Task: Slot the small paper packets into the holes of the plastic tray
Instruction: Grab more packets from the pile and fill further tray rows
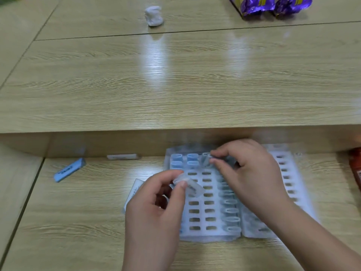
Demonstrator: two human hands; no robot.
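A white plastic tray (201, 214) with rows of small slots lies on the wooden table in front of me. Several slots at its far left and along its right column hold pale blue paper packets (192, 157). My left hand (156, 210) pinches a small folded packet (192, 187) between thumb and fingers, above the tray's left side. My right hand (248, 173) pinches another packet (206, 159) at a slot in the tray's far row. A second tray (287, 173) lies to the right, partly under my right arm.
A blue-and-white box (69, 170) lies to the left, a white box (122, 156) against the raised shelf edge. A white card (134, 190) pokes from under the tray. Crumpled tissue (153, 16) and purple bags (273, 4) sit far back. A red packet (356, 169) is at right.
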